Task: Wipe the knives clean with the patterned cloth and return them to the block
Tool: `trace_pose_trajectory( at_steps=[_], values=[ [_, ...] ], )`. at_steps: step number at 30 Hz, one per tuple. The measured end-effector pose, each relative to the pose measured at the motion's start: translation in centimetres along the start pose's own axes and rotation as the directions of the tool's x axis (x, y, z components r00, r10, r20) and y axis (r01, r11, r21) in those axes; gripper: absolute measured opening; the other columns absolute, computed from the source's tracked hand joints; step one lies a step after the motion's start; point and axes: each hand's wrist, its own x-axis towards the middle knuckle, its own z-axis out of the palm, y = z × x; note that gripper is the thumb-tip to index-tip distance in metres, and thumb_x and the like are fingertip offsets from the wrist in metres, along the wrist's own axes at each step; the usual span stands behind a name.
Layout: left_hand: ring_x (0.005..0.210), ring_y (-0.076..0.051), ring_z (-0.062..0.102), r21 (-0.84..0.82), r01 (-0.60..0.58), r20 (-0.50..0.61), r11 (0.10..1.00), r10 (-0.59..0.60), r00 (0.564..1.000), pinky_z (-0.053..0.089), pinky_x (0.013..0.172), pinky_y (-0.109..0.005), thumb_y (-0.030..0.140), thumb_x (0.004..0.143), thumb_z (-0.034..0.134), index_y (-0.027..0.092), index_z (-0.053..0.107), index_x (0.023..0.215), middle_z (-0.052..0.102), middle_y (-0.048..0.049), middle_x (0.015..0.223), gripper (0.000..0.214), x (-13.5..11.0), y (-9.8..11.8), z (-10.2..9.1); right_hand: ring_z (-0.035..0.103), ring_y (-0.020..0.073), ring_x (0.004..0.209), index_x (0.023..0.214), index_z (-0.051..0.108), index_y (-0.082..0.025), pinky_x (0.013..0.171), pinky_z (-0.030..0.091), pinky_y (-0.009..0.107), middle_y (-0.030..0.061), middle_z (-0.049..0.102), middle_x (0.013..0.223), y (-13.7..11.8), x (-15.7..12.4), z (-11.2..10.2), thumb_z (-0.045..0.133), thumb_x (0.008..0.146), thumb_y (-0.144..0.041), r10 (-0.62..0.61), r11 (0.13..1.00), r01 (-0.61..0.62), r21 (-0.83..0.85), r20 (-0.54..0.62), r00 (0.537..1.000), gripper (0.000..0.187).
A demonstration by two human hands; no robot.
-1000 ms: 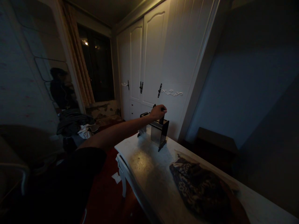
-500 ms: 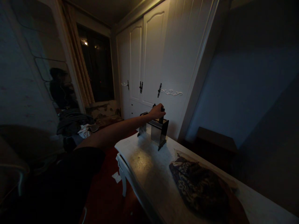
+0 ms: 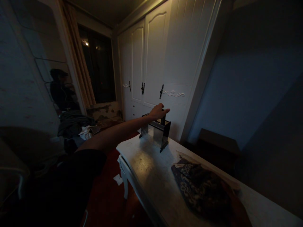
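My left hand (image 3: 158, 112) reaches far out over a shiny metal rack (image 3: 159, 134) that stands at the far end of the white table (image 3: 144, 167). The fingers are stretched forward and rest on or just above a black handle (image 3: 163, 119) sticking up from the rack; they are not wrapped round it. My arm in a dark short sleeve runs from the lower left to the rack. My right hand is out of view.
A dark patterned cloth (image 3: 201, 189) lies on the near right of the table. White wardrobe doors (image 3: 156, 63) stand behind the rack. Another person (image 3: 60, 91) sits by the dark window (image 3: 99, 66), beside a heap of clothes (image 3: 73, 123). The room is very dim.
My left hand was closed round the black handle on the rack; its fingers have now opened and stretched forward. The rack has stayed in place.
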Motion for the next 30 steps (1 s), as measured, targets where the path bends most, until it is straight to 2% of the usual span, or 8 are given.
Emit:
trace_pose_trajectory(
  at_steps=[5,9,11,14,19,21,26,30],
  values=[
    [0.097,-0.021,0.06,-0.004,-0.037,-0.135,0.999,0.036,0.99,0.044,0.084,-0.031,0.046,0.094,0.045,0.01,0.058,0.105,0.065,-0.0137,0.107,0.04,0.4,-0.1,-1.0,0.044,0.0375,0.133,0.097,0.071,-0.025,0.113,0.036,0.049,0.0028,0.068,0.119,-0.4,-0.2,0.2,0.077,0.044,-0.034,0.018,1.0,-0.018,0.0,-0.014,1.0,0.054],
    [0.102,-0.021,0.057,0.049,-0.013,-0.254,0.999,0.025,0.967,0.043,0.089,-0.031,0.033,0.091,0.051,0.011,0.058,0.105,0.062,-0.0141,0.11,0.027,0.7,-1.0,-1.3,0.046,0.0401,0.13,0.093,0.073,-0.022,0.118,0.026,0.051,0.006,0.068,0.118,-1.2,-0.3,0.4,0.074,0.044,-0.034,0.05,0.998,-0.051,-0.025,-0.027,0.998,0.05],
    [0.106,-0.021,0.056,0.087,0.012,-0.279,0.996,0.013,0.96,0.042,0.092,-0.031,0.024,0.086,0.054,0.011,0.057,0.107,0.06,-0.0144,0.114,0.025,0.8,-1.7,-1.2,0.044,0.0392,0.132,0.09,0.073,-0.023,0.117,0.028,0.049,0.0058,0.069,0.117,-1.5,-0.4,0.5,0.073,0.044,-0.031,0.062,0.998,-0.062,-0.028,-0.019,0.998,0.046],
    [0.109,-0.021,0.055,0.124,0.04,-0.274,0.992,-0.005,0.962,0.041,0.095,-0.031,0.021,0.082,0.057,0.012,0.056,0.11,0.057,-0.0148,0.119,0.029,0.8,-2.7,-1.1,0.043,0.0358,0.134,0.09,0.072,-0.024,0.114,0.034,0.048,0.0033,0.068,0.118,-1.6,-0.4,0.6,0.072,0.051,-0.031,0.043,0.999,-0.043,-0.018,-0.011,0.999,0.04],
    [0.106,-0.022,0.057,0.112,0.09,-0.197,0.99,-0.067,0.978,0.043,0.091,-0.031,0.028,0.08,0.065,0.012,0.055,0.114,0.063,-0.013,0.113,0.038,0.7,-3.9,-1.1,0.043,0.0358,0.134,0.093,0.072,-0.024,0.119,0.026,0.046,0.0041,0.067,0.118,-1.2,-0.5,0.6,0.071,0.051,-0.034,0.026,1.0,-0.026,0.01,-0.022,0.999,0.043],
    [0.098,-0.021,0.06,0.074,0.108,-0.173,0.991,-0.094,0.98,0.045,0.085,-0.029,0.03,0.081,0.065,0.012,0.057,0.114,0.066,-0.0118,0.107,0.038,0.7,-4.4,-1.1,0.041,0.0354,0.136,0.094,0.072,-0.023,0.117,0.031,0.045,0.0051,0.067,0.118,-1.0,-0.5,0.7,0.072,0.051,-0.031,0.043,0.999,-0.043,0.016,-0.017,0.999,0.044],
    [0.092,-0.018,0.063,0.052,0.106,-0.15,0.993,-0.097,0.984,0.045,0.079,-0.026,0.031,0.081,0.065,0.014,0.065,0.103,0.07,-0.0083,0.102,0.028,0.9,-5.1,-1.1,0.048,0.0368,0.129,0.096,0.07,-0.022,0.106,0.045,0.05,0.0066,0.067,0.116,-0.8,-0.4,1.1,0.07,0.057,-0.04,0.083,0.996,-0.082,0.032,-0.034,0.996,0.042],
    [0.092,-0.017,0.064,0.049,0.07,-0.123,0.996,-0.063,0.99,0.045,0.08,-0.025,0.028,0.081,0.064,0.012,0.067,0.103,0.071,-0.0081,0.101,0.028,1.1,-5.1,-1.0,0.043,0.0387,0.134,0.094,0.072,-0.022,0.112,0.037,0.051,0.0075,0.067,0.117,-1.6,-0.7,0.7,0.072,0.052,-0.033,0.102,0.995,-0.102,0.009,-0.009,0.995,0.043]
  ],
)
